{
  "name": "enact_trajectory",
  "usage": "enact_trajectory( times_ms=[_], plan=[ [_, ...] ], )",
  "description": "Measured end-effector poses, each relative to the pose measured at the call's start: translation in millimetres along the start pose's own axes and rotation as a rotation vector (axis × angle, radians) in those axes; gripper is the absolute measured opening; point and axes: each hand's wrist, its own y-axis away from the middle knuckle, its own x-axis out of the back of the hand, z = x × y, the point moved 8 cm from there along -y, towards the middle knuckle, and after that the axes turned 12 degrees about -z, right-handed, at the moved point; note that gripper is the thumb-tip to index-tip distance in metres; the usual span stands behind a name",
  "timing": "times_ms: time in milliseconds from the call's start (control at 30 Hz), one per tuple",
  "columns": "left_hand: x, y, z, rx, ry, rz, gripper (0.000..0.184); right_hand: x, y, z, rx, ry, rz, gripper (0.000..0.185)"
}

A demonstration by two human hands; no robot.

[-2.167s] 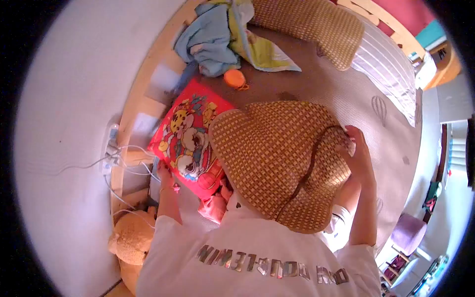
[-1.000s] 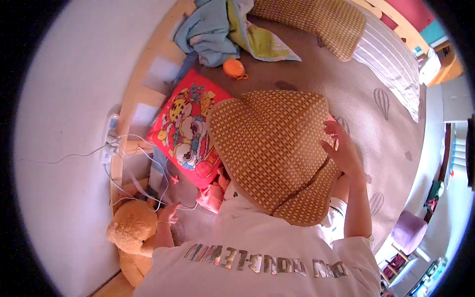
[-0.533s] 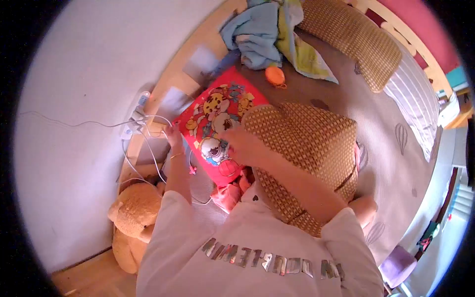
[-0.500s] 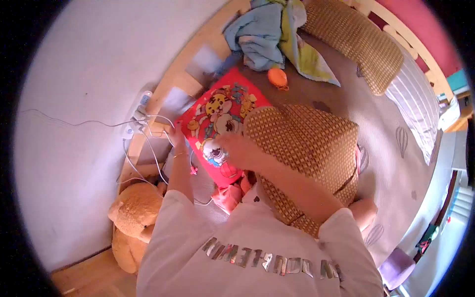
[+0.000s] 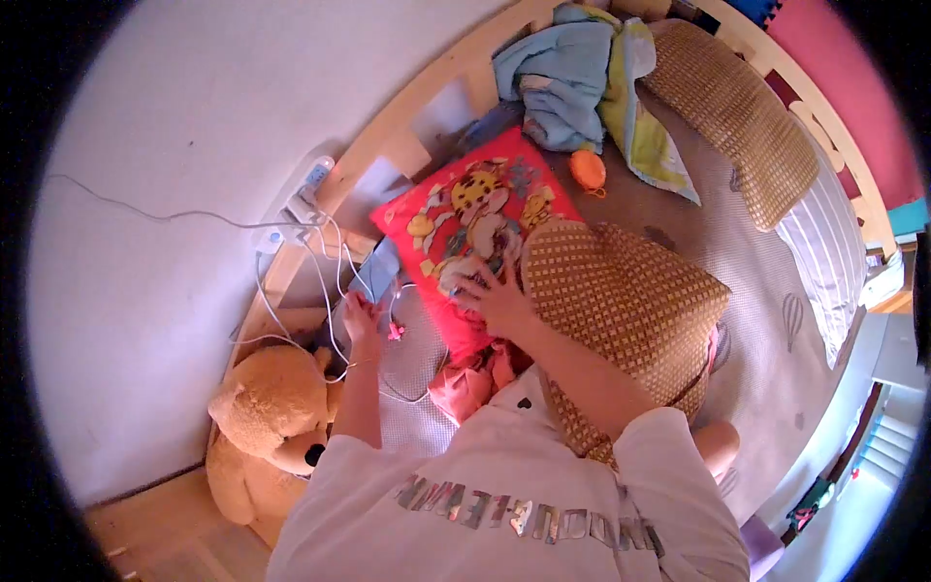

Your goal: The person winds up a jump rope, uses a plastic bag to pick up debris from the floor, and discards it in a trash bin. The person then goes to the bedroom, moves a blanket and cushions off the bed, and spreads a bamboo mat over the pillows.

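Observation:
My left hand (image 5: 362,318) is beside the white cables (image 5: 335,254), its fingers curled together; what they hold, if anything, is hidden. Just beyond those fingertips is a flat blue-grey piece (image 5: 376,270) whose kind I cannot tell. My right hand (image 5: 501,303) lies with fingers spread on the red pillow (image 5: 436,281), printed with cartoon animals. Against the right forearm rests a brown woven-mat pillow (image 5: 621,291). A small pink charm (image 5: 396,332) lies between the left hand and the red pillow.
A power strip (image 5: 299,206) is at the wall. A teddy bear (image 5: 267,398) sits at lower left. Crumpled pink cloth (image 5: 467,388) lies near my lap. On the bed are an orange round case (image 5: 588,171), a blue towel (image 5: 567,82) and another woven pillow (image 5: 742,112).
My left hand has left the red pillow's left edge and now sits by the cables. The right hand's fingers have spread on the pillow. The view has shifted, and the blue-grey piece now shows.

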Motion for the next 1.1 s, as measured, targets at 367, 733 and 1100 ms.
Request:
enact_trajectory(
  times_ms=[367, 733, 1100],
  plan=[
    [-103.7, 106.6, 63.1, 0.252, 0.694, -0.492, 0.029, 76.8, -9.1, 38.5, -0.21, -0.159, 0.047, 0.036],
    [-198.0, 98.4, 116.9, 0.258, 1.204, -0.899, 0.027, 66.0, 17.2, -24.5, 0.109, -2.189, -0.524, 0.037],
    [-194.3, 132.0, 62.5, 0.323, 0.493, -0.729, 0.037, 120.0, 45.6, 10.0, 0.012, -1.713, 0.207, 0.026]
  ],
)
